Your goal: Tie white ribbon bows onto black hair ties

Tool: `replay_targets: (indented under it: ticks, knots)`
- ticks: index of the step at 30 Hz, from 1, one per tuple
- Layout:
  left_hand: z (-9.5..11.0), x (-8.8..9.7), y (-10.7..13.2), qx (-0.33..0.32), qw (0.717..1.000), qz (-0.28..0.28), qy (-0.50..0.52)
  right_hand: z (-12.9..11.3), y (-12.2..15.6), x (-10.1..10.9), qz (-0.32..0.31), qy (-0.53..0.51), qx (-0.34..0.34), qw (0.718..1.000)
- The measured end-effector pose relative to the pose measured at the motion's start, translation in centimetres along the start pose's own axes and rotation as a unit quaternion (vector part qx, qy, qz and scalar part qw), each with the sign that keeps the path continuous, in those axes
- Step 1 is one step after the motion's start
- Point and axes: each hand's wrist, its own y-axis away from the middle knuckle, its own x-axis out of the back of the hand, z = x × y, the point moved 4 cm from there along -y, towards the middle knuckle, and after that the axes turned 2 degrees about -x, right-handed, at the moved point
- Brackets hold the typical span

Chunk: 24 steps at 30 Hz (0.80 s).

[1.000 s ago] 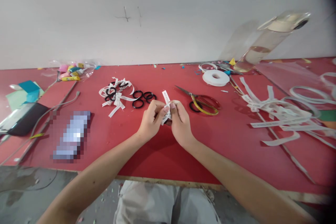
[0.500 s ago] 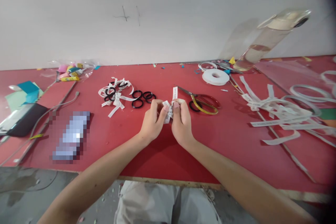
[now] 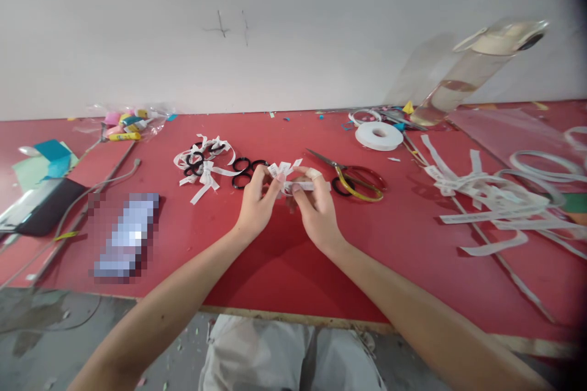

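Observation:
Both hands meet above the middle of the red table. My left hand [image 3: 259, 197] pinches a white printed ribbon [image 3: 283, 168], whose loops and ends stick up past the thumb. My right hand [image 3: 316, 204] is closed on the same ribbon, with a length lying across its thumb and fingers. Just left of my left hand lie several black hair ties [image 3: 241, 172]. Scissors [image 3: 358, 182] with yellow and red handles rest right of my right hand, over another black hair tie [image 3: 342, 186]. How the ribbon is folded between the fingers is partly hidden.
Hair ties with white ribbon bows [image 3: 206, 172] lie left of centre. A ribbon roll [image 3: 379, 135] and a tilted bottle [image 3: 458, 82] stand at the back right. Cut ribbons [image 3: 495, 195] pile up at right. A blurred phone [image 3: 128, 235] and a cable [image 3: 105, 182] lie at left.
The ribbon has turned between my hands: its upright end now lies sideways across my right hand, and loops show at my left fingertips. My hands have moved slightly apart.

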Motion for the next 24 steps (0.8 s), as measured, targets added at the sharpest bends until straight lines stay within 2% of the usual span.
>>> replay_targets:
  ticks: [7, 11, 18, 24]
  knots:
    - [0.3, 0.4, -0.5, -0.013, 0.999, 0.022, 0.033, -0.3, -0.8, 1.1, 0.040, 0.083, 0.026, 0.995]
    - [0.2, 0.3, -0.6, -0.003, 0.999, 0.005, 0.035, -0.8, -1.1, 1.8, 0.078, 0.100, 0.055, 0.990]
    - [-0.6, -0.7, -0.3, 0.037, 0.994, -0.097, 0.045, -0.7, -1.2, 1.1, 0.003, 0.036, -0.031, 0.999]
    - [-1.4, -0.6, -0.5, 0.052, 0.993, -0.110, -0.004, -0.2, -1.1, 1.3, 0.014, 0.051, -0.029, 0.998]
